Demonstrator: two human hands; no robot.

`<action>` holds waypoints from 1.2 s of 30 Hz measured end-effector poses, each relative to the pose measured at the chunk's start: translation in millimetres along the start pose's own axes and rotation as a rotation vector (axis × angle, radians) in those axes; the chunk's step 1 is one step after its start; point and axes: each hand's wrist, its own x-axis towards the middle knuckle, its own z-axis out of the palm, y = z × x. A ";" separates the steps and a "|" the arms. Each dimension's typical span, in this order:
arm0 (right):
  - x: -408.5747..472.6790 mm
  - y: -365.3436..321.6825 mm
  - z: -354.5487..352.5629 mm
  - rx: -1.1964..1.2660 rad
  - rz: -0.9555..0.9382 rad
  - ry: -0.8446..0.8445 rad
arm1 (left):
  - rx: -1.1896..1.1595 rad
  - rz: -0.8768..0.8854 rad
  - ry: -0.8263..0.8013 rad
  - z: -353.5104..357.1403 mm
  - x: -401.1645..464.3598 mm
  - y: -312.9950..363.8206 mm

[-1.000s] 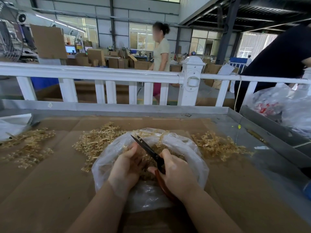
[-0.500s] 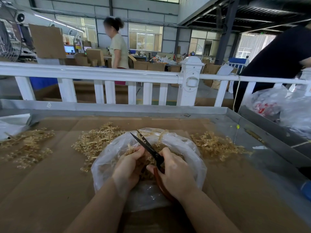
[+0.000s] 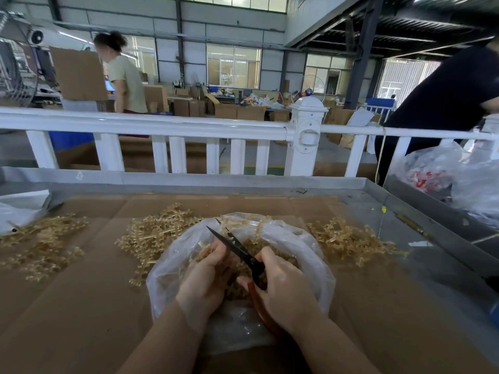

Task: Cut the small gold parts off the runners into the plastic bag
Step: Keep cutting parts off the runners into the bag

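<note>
Head view: no writing I can actually read, just red print on a clear bag (image 3: 429, 179) off to the right, too blurry. Since a second ago the person in the pale shirt (image 3: 127, 82) has walked left behind the white railing (image 3: 151, 125); the hands barely moved. Left hand (image 3: 205, 276) has its grip curled round a gold runner (image 3: 208, 248) over the plastic bag (image 3: 172, 282). Right hand (image 3: 280, 290) grips the scissors (image 3: 237, 248), blades slightly apart. More runner piles (image 3: 348, 238) sit on the cardboard-covered tabletop (image 3: 81, 306).
</note>
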 end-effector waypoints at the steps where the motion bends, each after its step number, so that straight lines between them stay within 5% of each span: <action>1: -0.3 0.5 -0.1 0.002 0.000 0.001 | 0.001 -0.001 0.014 0.7 0.4 0.0; 30: -0.7 -0.2 6.0 -0.009 0.053 0.028 | 0.114 0.069 -0.089 0.2 -1.9 -4.9; 36: -2.2 1.8 2.9 -0.001 0.035 0.024 | 0.048 0.086 0.013 1.7 -0.5 -5.1</action>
